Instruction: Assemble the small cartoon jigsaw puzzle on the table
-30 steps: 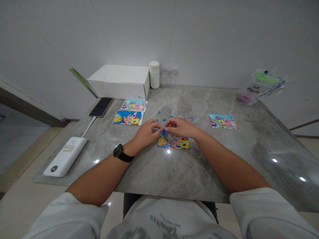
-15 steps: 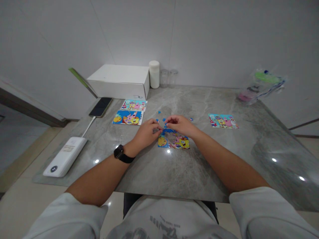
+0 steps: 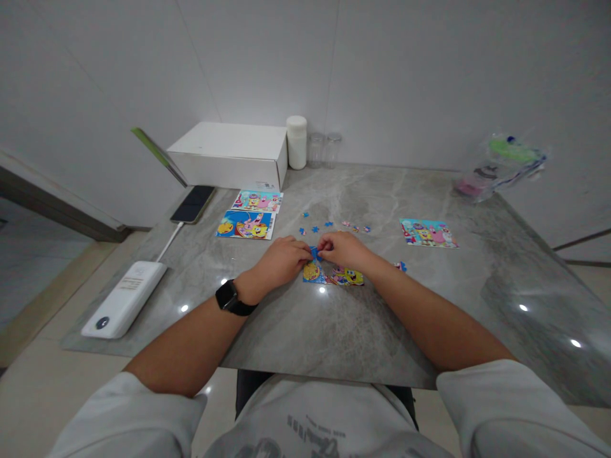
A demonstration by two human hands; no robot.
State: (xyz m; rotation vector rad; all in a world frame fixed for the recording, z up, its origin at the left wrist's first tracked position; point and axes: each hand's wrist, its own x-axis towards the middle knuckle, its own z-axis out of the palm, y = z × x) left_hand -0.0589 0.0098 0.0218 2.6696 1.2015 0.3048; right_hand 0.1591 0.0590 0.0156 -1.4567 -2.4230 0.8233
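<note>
A partly joined jigsaw puzzle point(image 3: 334, 278) with bright cartoon figures lies flat on the grey table, with a bare gap in its middle. My left hand point(image 3: 286, 261) is closed, thumb and fingertips pinching the puzzle's upper left edge. Beside it, my right hand point(image 3: 346, 250) has its thumb and forefinger together on a blue puzzle piece point(image 3: 315, 252) at the same corner. My fingers partly cover that piece and the puzzle's top edge. Several loose puzzle pieces point(image 3: 329, 224) lie beyond my hands. Another loose piece point(image 3: 402, 266) shows past my right forearm.
Two cartoon picture cards point(image 3: 245, 225) lie at left, and a similar picture point(image 3: 428, 233) at right. Behind stand a white box point(image 3: 233, 156), a white bottle point(image 3: 296, 143) and two glasses point(image 3: 333, 151). A phone point(image 3: 193, 204) is cabled to a power bank point(image 3: 126, 299). A plastic bag point(image 3: 499, 168) sits back right.
My right hand has come down and nearer with the blue piece, onto the puzzle's upper left corner. My left hand has shifted slightly toward me, its fingers closer together.
</note>
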